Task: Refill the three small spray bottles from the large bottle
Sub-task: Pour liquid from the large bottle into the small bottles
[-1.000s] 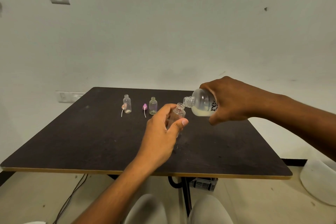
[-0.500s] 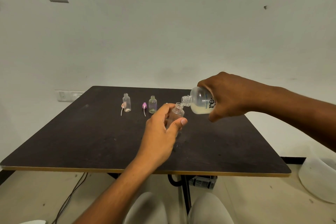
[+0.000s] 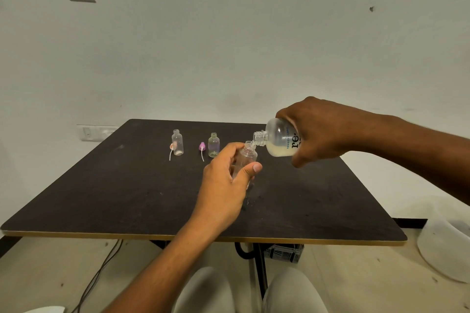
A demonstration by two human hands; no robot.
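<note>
Three small spray bottles stand uncapped on or over the dark table (image 3: 106, 185), and one large bottle is above it. Taking the green-tinted small bottle (image 3: 213, 144) as the mark: left of it lies a purple spray cap (image 3: 202, 146) with its tube, further left the clear small bottle (image 3: 177, 142) with a pink spray cap (image 3: 173, 146) touching its left side. Just right of the mark, the left hand (image 3: 223, 185) grips the third small bottle (image 3: 248, 157), fingers and thumb curled round it. Further right, the right hand (image 3: 318, 132) wraps the large bottle (image 3: 279, 141), tipped neck-down to the third bottle's mouth. The table's near edge and left half lie bare and dark.
</note>
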